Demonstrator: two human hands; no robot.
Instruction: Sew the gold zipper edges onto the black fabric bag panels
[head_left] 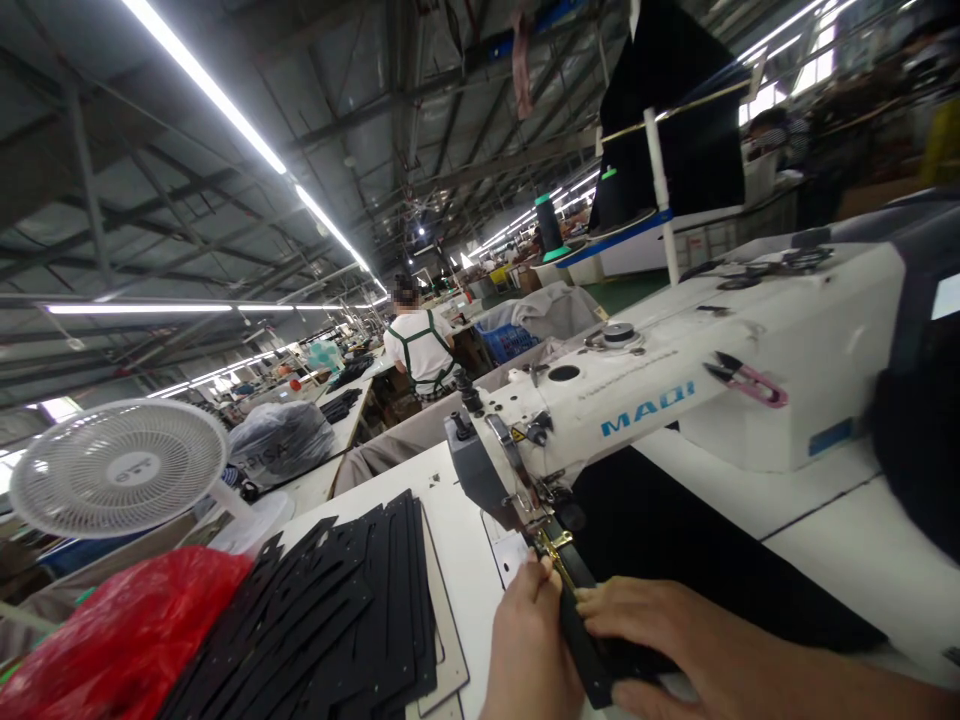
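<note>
A white sewing machine lettered MAQI stands in front of me. Under its presser foot runs a black fabric strip with a gold zipper along it. My left hand is closed on the strip's left edge, fingertips pinched close to the foot. From the right, my right hand grips the same strip, its fingers at the zipper and its thumb lower down. A wide black fabric panel spreads over the table under the machine's arm. The needle's point is too small to make out.
Left of the machine lies a stack of black cut pieces, beside a red plastic bag. A white fan stands farther left. Pink-handled thread snips rest on the machine arm. A person works ahead.
</note>
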